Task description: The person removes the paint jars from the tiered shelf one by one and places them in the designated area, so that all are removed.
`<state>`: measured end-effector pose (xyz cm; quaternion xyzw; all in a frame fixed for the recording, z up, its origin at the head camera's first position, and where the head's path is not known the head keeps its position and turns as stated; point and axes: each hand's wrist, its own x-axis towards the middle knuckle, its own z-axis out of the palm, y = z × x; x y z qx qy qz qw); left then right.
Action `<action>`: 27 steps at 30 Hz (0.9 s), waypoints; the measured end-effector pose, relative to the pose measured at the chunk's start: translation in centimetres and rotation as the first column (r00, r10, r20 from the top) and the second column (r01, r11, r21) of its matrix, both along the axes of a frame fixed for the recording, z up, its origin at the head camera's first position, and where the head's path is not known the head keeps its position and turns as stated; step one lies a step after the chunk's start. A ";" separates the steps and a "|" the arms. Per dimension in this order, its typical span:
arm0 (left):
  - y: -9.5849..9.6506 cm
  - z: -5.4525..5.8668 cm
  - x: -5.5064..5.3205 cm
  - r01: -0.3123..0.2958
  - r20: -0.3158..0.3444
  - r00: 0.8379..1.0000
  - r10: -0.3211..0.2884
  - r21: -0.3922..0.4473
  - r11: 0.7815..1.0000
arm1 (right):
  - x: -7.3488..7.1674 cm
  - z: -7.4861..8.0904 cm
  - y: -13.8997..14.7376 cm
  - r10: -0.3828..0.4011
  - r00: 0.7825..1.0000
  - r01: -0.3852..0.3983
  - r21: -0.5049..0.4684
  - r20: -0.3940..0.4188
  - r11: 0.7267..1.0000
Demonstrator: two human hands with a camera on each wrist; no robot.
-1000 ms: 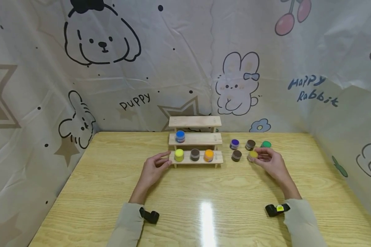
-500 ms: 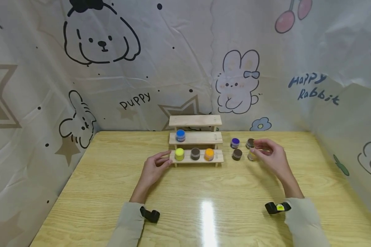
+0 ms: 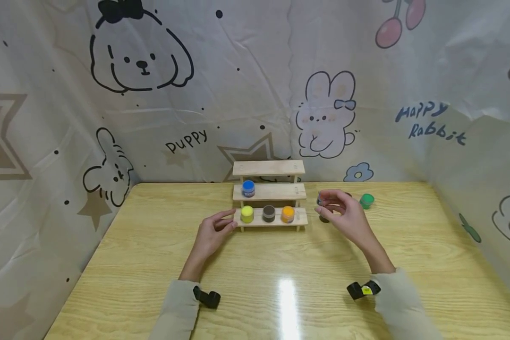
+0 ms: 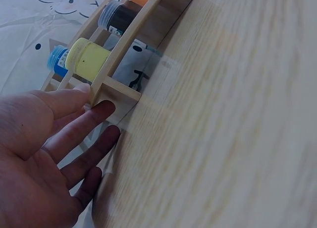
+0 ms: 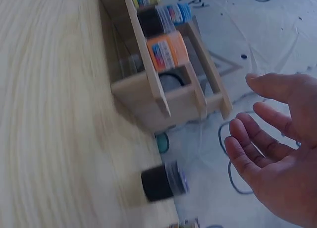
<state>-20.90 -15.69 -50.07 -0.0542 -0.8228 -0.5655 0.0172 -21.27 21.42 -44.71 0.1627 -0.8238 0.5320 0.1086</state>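
Observation:
My left hand (image 3: 212, 233) rests at the left end of a three-step wooden stand (image 3: 268, 166), thumb and fingertips touching that end, fingers fairly straight. On the lowest step sit a yellow paint jar (image 3: 247, 214), a dark brown one (image 3: 268, 214) and an orange one (image 3: 287, 214). A blue paint jar (image 3: 248, 189) occupies the left of the middle step. My right hand (image 3: 346, 215) hovers beside a purple paint jar (image 3: 319, 199), mostly hidden behind the fingers. In the right wrist view, thumb and fingers are apart with nothing between them, above a dark paint jar (image 5: 159, 182).
A green paint jar (image 3: 367, 201) stands right of my right hand. Another brown jar (image 3: 349, 194) peeks out behind the hand, which hides the pale yellow jar. Printed cloth (image 3: 238, 94) hangs behind the wooden table (image 3: 174, 198).
My right hand has moved left, away from the pale yellow jar and over to the purple one; the green jar shows again. The left hand stays at the stand.

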 end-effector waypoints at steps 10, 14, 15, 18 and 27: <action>0.2 0.0 0.1 -0.016 0.013 1.000 0.016 -0.006 1.000 | -1.3 1.4 -4.9 0.130 0.992 -0.129 -0.067 0.004 0.989; 0.2 0.1 0.1 -0.014 0.013 1.000 0.014 0.001 1.000 | -1.9 2.1 -6.9 0.159 0.987 -0.156 -0.083 0.027 0.984; 0.2 0.1 0.1 -0.012 0.013 1.000 0.012 0.003 1.000 | -2.1 2.2 -7.4 0.163 0.986 -0.160 -0.084 0.034 0.984; 0.2 0.1 0.1 -0.010 0.012 1.000 0.009 0.009 1.000 | -2.7 2.4 -8.7 0.180 0.983 -0.175 -0.094 0.047 0.980; 0.2 0.2 0.1 0.000 0.012 1.000 0.000 0.011 1.000 | -4.7 2.2 -11.9 0.188 0.982 -0.185 -0.060 0.037 0.981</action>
